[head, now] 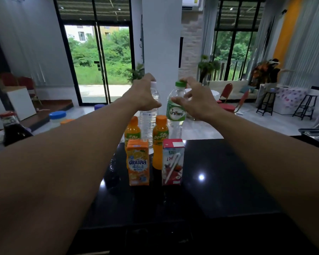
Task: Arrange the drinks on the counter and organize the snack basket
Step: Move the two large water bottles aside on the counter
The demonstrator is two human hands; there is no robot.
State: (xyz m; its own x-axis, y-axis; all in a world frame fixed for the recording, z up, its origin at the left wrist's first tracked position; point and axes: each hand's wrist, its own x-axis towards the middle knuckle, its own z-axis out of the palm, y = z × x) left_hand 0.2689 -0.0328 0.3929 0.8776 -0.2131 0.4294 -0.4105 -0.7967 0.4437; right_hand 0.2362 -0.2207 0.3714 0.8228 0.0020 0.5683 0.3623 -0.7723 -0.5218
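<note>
Drinks stand in two columns on the black counter point(219, 181). At the front are an orange milk carton point(138, 162) and a red carton with a straw point(173, 161). Behind them are two orange juice bottles point(132, 132) point(160, 138). At the back stand a clear water bottle with a white cap point(149, 124) and a green-labelled water bottle with a green cap point(176, 109). My left hand point(144, 94) wraps the clear bottle's upper part. My right hand point(195, 100) is beside the green-capped bottle, fingers spread, thumb and fingertips at its neck and cap.
A dark sauce bottle with a red cap point(11, 129) stands at the counter's left edge. A metal tray point(315, 135) sits at the far right. Beyond the counter are stools point(267, 103), red chairs point(226, 92), and a person point(270, 74) standing far right.
</note>
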